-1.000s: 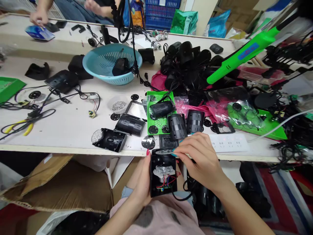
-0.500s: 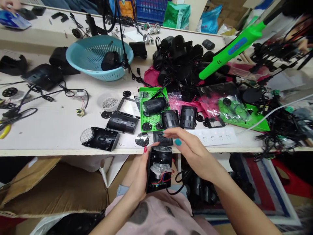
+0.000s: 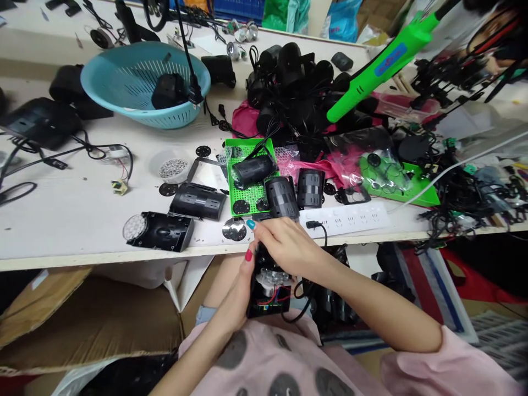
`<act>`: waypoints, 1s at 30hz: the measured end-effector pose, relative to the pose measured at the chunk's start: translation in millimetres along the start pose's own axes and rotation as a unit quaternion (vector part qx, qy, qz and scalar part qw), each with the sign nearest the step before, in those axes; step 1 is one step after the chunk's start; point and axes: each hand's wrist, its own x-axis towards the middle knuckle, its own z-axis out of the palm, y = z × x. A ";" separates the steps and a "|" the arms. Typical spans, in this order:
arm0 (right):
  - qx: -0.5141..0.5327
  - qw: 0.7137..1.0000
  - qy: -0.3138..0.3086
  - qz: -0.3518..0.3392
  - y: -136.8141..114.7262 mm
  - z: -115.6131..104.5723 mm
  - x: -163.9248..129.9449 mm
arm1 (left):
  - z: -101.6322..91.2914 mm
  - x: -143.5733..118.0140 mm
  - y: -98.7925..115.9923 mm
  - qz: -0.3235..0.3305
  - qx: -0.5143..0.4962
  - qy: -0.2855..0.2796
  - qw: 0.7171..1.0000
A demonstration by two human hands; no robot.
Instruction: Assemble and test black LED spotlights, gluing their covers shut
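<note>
My left hand (image 3: 236, 294) grips the left side of an open black plastic housing (image 3: 258, 311) above my lap. Inside the housing are a clear plastic part (image 3: 273, 276), red and blue wires (image 3: 272, 297) and a circuit board near its lower end. My right hand (image 3: 284, 242) is closed over the housing's upper end, its thumb close to my left thumb; the fingertips are hidden. A black cable (image 3: 297, 318) runs from the housing's right side. Just beyond my hands, black curved shells (image 3: 282, 197) stand by a green tray (image 3: 249, 144).
A white power strip (image 3: 350, 220) with a black plug on it lies at the right. At the left are an open shell with a honeycomb disc (image 3: 159, 231), a tub of screws (image 3: 171, 166) and a blue basket (image 3: 144, 113). A green handled tool (image 3: 383, 66) hangs over piled black parts (image 3: 305, 82).
My right hand has come down and left from above the housing, and its fingers have closed over the upper end. My left hand keeps its hold. The view has shifted slightly.
</note>
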 end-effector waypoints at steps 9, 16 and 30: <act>0.203 0.967 0.143 -0.056 8.5 -21.0 -13.2 | -10.3 0.6 10.4 0.042 0.149 -0.039 0.987; 0.182 0.965 0.156 -0.107 21.3 -11.2 -67.2 | 5.2 -3.2 18.3 0.069 0.128 -0.004 0.989; 0.212 0.927 0.280 -0.131 19.2 8.0 -65.2 | -9.4 1.4 8.8 0.217 0.293 -0.127 0.923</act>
